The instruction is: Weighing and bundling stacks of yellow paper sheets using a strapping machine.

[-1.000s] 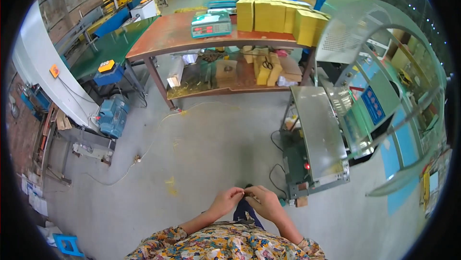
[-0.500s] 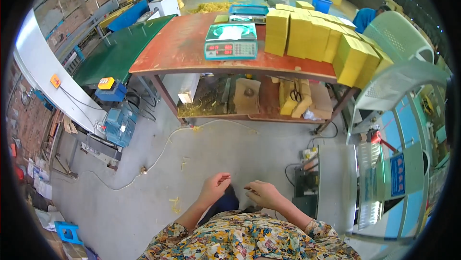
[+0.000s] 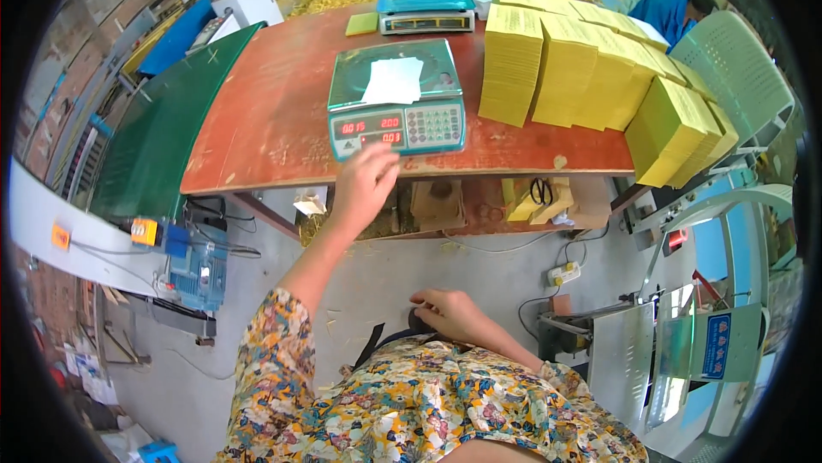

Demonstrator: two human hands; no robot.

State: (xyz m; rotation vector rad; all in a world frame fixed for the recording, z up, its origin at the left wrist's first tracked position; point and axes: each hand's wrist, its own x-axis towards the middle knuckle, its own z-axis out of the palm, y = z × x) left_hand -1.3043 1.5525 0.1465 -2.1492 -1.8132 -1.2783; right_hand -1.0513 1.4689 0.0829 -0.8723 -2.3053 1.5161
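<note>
My left hand (image 3: 366, 185) reaches over the near edge of the red table (image 3: 257, 133), just in front of the display of a digital scale (image 3: 441, 127). Its fingers are loosely bent and empty, close to the scale's front face. White paper sheets (image 3: 394, 80) lie on the scale's pan. Lower down, near my waist, my right hand (image 3: 458, 316) hangs with fingers loosely curled and apart, and nothing shows in it.
Stacks of yellow paper (image 3: 569, 69) line the table's right side. A second scale (image 3: 425, 9) stands behind the first, beside a small yellow pad (image 3: 361, 24). A green conveyor (image 3: 167, 133) is at left, a machine (image 3: 616, 352) at right. Another person (image 3: 664, 14) bends beyond the stacks.
I have come closer to the table. My left hand has risen and stretched forward to the scale's front, while my right hand stays low near my waist.
</note>
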